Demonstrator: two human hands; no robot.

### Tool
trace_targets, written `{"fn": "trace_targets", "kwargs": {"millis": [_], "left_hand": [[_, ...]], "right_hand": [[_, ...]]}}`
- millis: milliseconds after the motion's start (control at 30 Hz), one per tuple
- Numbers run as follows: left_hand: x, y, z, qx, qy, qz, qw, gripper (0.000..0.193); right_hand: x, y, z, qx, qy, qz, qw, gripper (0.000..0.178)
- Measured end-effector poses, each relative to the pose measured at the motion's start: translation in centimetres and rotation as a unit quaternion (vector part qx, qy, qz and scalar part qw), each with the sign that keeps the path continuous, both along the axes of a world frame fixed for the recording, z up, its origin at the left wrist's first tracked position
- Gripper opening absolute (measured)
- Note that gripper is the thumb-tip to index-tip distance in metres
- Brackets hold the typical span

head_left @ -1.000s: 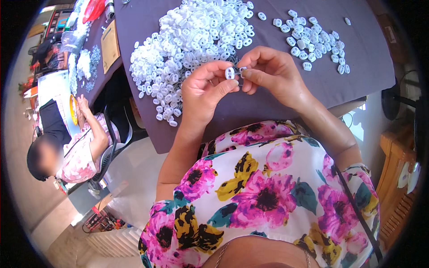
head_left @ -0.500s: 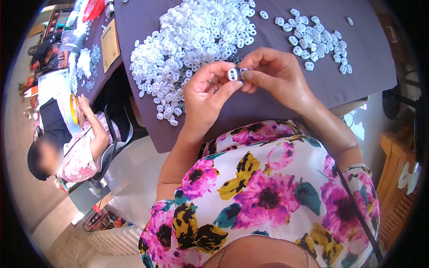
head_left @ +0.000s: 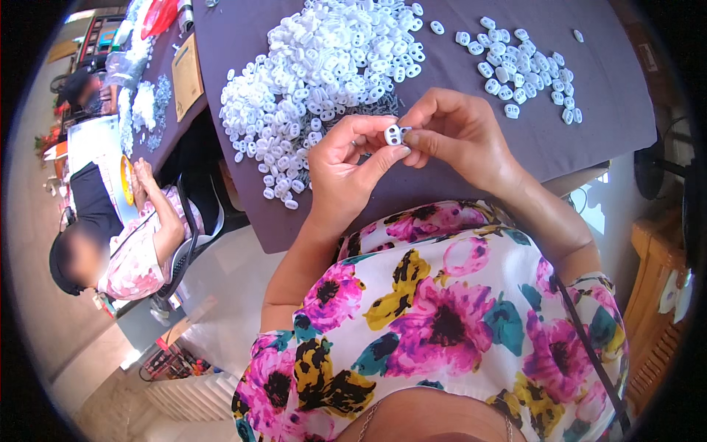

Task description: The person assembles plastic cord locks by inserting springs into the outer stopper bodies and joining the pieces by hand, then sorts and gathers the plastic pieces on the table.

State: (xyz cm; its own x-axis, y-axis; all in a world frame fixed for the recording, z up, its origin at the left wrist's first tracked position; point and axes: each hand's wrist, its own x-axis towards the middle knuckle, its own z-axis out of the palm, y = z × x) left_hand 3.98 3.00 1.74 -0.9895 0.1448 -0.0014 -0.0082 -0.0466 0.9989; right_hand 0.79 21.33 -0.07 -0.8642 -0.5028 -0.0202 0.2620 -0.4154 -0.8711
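Observation:
My left hand (head_left: 346,166) pinches a white oval cord lock (head_left: 393,135) with two round holes between thumb and fingertips. Close against its right side, my right hand (head_left: 464,140) grips a small part (head_left: 405,132), mostly covered by the fingertips; its kind is unclear. Both hands are raised over the near side of a dark-covered table (head_left: 412,184). Beyond them lies a big heap of white cord lock pieces (head_left: 331,55), with small grey parts (head_left: 379,107), perhaps springs, at its near edge.
A smaller group of white cord locks (head_left: 519,66) is spread at the right of the table. To the left, a seated person (head_left: 140,250) in a dark cap works over a yellow tray (head_left: 127,180). A brown envelope-like sheet (head_left: 186,77) lies on that table, and wooden furniture (head_left: 655,272) stands at right.
Both hands have shifted slightly right and nearer to me. The small part in my right hand now sits closer against the cord lock, and the lock has turned a little.

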Motion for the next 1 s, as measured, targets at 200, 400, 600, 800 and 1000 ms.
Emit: {"fn": "trace_targets", "kwargs": {"millis": [200,400,600,800,1000], "left_hand": [[-0.03,-0.01,0.01,0.010,-0.001,-0.001,1.000,0.026],[-0.06,0.07,0.26,-0.012,0.012,0.002,1.000,0.024],[-0.06,0.31,0.59,-0.066,0.042,0.015,0.997,0.024],[-0.08,0.34,0.55,-0.080,0.049,0.013,0.996,0.024],[-0.05,0.40,0.53,-0.073,0.046,0.007,0.996,0.024]], "right_hand": [[-0.09,0.07,0.21,0.010,0.000,0.004,1.000,0.011],[-0.13,0.20,-0.15,0.006,0.004,0.002,1.000,0.012],[-0.15,0.40,-0.04,0.001,-0.012,-0.001,1.000,0.011],[-0.28,0.53,-0.13,-0.002,-0.013,-0.010,1.000,0.011],[-0.30,0.38,-0.06,-0.004,-0.018,0.002,1.000,0.010]]}}
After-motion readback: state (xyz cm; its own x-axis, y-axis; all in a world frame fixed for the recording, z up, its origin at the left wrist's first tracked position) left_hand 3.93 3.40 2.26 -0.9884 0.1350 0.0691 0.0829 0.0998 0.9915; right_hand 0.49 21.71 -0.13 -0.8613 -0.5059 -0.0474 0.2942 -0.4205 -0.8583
